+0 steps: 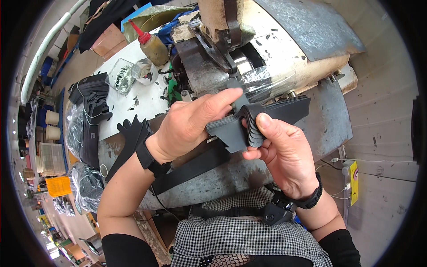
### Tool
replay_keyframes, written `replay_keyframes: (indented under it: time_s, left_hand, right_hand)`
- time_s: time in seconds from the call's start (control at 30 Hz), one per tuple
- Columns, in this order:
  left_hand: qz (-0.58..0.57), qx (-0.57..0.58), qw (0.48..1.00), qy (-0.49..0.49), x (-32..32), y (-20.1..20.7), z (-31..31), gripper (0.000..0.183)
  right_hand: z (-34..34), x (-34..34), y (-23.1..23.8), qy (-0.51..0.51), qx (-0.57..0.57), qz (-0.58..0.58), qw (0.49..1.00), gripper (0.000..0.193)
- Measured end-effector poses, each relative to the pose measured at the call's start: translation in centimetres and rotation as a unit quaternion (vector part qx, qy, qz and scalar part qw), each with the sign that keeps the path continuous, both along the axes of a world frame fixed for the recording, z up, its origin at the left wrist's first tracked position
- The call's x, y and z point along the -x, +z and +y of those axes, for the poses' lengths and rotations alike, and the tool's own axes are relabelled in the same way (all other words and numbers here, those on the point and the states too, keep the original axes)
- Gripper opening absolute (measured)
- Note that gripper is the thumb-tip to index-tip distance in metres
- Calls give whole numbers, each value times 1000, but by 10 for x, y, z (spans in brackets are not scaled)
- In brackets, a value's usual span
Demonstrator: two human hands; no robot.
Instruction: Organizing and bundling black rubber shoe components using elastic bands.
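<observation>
My right hand point(287, 153) is closed round a stack of thin black cut pieces point(287, 111), thumb on the near side. Several layers bend into a loop point(252, 127) beside the thumb, and their flat ends fan out to both sides. From the stack, one dark strip point(240, 99) reaches up to the working part of a worn machine point(233, 58). My left hand point(191, 120) lies left of the stack, its forefinger stretched to the strip and its other fingers folded beneath. The left thumb is hidden; the hand appears to pinch the strip.
On the white tabletop left of the machine stand a red-tipped bottle point(153, 46), a round clear tub point(144, 71) and a square clear box point(121, 76). Tied black bundles point(91, 107) lie farther left. Loose black pieces point(133, 138) rest near my left wrist; dark scraps litter the surfaces.
</observation>
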State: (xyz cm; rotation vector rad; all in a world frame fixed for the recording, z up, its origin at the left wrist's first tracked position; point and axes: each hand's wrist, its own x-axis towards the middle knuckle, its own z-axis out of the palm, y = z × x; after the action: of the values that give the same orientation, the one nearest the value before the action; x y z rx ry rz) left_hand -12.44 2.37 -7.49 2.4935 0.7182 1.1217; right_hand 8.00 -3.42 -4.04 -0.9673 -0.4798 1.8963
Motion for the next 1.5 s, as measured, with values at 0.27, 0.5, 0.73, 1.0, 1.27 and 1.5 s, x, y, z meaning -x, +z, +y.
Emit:
replay_keyframes:
  time_s: [0.27, 0.5, 0.73, 1.0, 1.27, 1.5]
  left_hand:
    - [62, -104, 992, 20, 0, 13, 7, 44]
    - [69, -134, 988, 46, 3, 9, 24, 36]
    - [78, -140, 986, 53, 3, 12, 26, 27]
    - [40, -161, 985, 46, -10, 11, 26, 34]
    - [-16, 79, 996, -41, -16, 10, 0, 50]
    - [-134, 119, 979, 96, -17, -3, -8, 59]
  right_hand:
    - [3, 3, 0, -18, 9, 10, 1000, 25]
    - [13, 12, 6, -31, 7, -10, 999, 25]
    - [16, 15, 9, -46, 22, -13, 999, 26]
    - [13, -1, 3, -59, -5, -34, 998, 29]
    - [-8, -9, 9, -11, -9, -28, 1000, 23]
    - [3, -2, 8, 2, 3, -33, 999, 24]
